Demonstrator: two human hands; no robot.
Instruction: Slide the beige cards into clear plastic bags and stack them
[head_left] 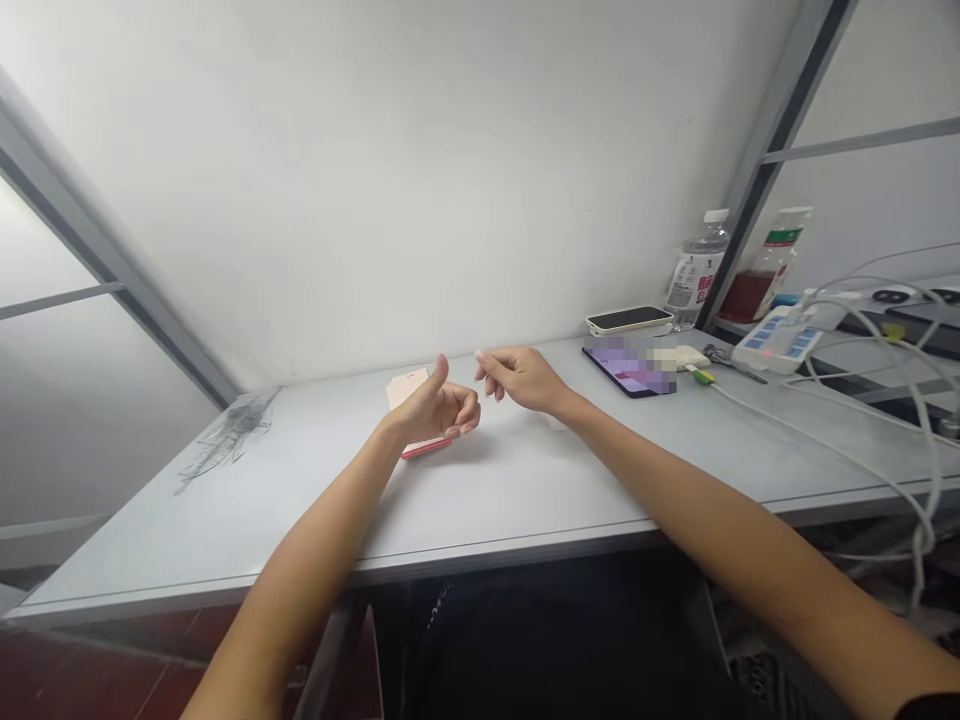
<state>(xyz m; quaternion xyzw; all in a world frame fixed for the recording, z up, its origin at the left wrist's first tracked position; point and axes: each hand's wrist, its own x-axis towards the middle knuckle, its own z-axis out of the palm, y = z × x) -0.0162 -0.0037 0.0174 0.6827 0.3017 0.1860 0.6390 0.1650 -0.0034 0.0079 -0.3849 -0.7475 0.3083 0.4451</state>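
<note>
My left hand hovers above the desk with its thumb raised away from loosely curled fingers. Nothing shows in its grasp. Behind and below it lies a pale pink pad or stack of paper with a red front edge, partly covered by the hand. Facing it across a small gap, my right hand has thumb and forefinger pinched together and the other fingers curled. Whether something small sits in that pinch cannot be made out. Under the right wrist, a sliver of a pale pinkish thing rests on the desk.
On the white desk, a phone with a lit purple screen, a white-edged phone, a clear bottle, a bottle of dark red liquid and a power strip with tangled cables stand right. A pencil-like drawing marks the left.
</note>
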